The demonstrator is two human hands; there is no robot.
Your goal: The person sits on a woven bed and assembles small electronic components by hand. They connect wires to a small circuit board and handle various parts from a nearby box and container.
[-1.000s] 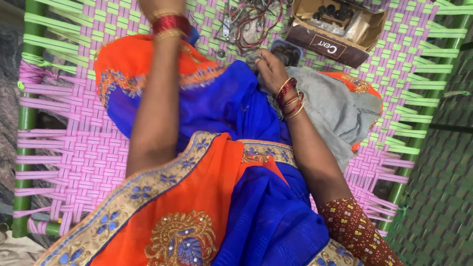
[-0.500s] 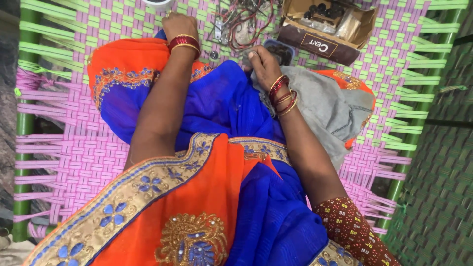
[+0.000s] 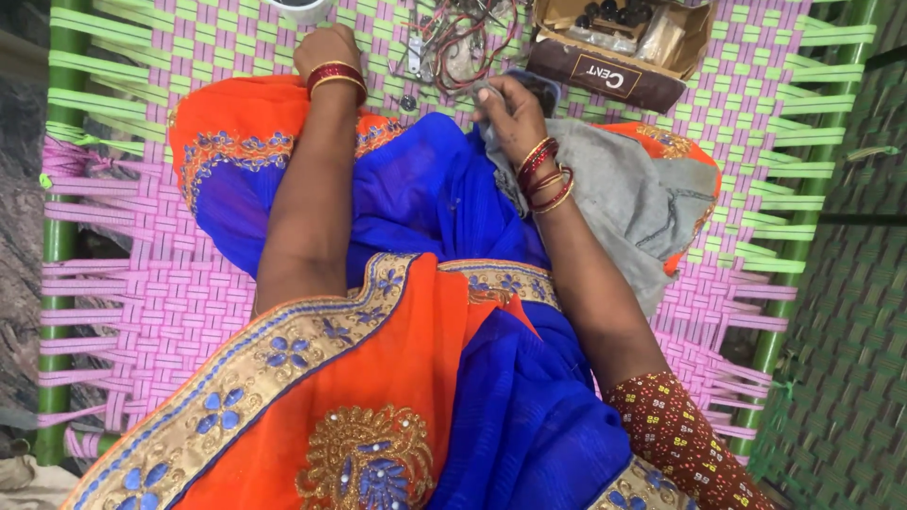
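Observation:
My left hand, with red and gold bangles at the wrist, rests knuckles up on the pink and green woven cot, just below a white round container. Its fingers are curled down and mostly hidden. My right hand is over the edge of a grey cloth, with the fingertips pinched on a small grey object beside a small dark tray. An orange and blue embroidered sari covers my lap.
A tangle of red wires and small metal parts lies on the cot between my hands. An open brown cardboard box with dark round parts and clear packets sits at the top right. Green cot rails run down both sides.
My left hand has come down from the top edge onto the cot by the white container. My right hand has shifted slightly up towards the dark tray.

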